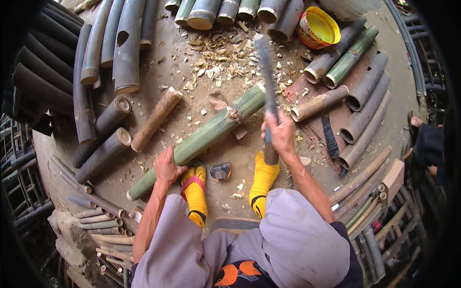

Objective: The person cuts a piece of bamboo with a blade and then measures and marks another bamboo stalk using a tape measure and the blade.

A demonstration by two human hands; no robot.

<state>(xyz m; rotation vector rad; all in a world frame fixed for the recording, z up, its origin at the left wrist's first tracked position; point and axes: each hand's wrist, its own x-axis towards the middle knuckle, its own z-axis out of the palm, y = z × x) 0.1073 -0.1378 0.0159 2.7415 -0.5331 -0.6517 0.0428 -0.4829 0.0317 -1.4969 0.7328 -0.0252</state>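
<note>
A thick green bamboo pole (204, 137) lies slantwise in front of me, its far end up to the right. My left hand (166, 165) is wrapped over it toward its near left end. My right hand (281, 134) is closed round the handle of a machete (269, 77), held upright just right of the pole's far end. The long dark blade is somewhat blurred, and a wooden handle butt shows below my fist. Between my yellow-covered feet lies a small black and orange tool (221, 172), probably a tape measure.
Pale wood chips (225, 60) litter the floor ahead. Cut bamboo lengths (127, 53) lie at left, across the back and at right. A yellow bucket (318, 28) stands at back right. A black-wrapped handle (330, 137) rests on the right. Part of another person (430, 146) shows at the right edge.
</note>
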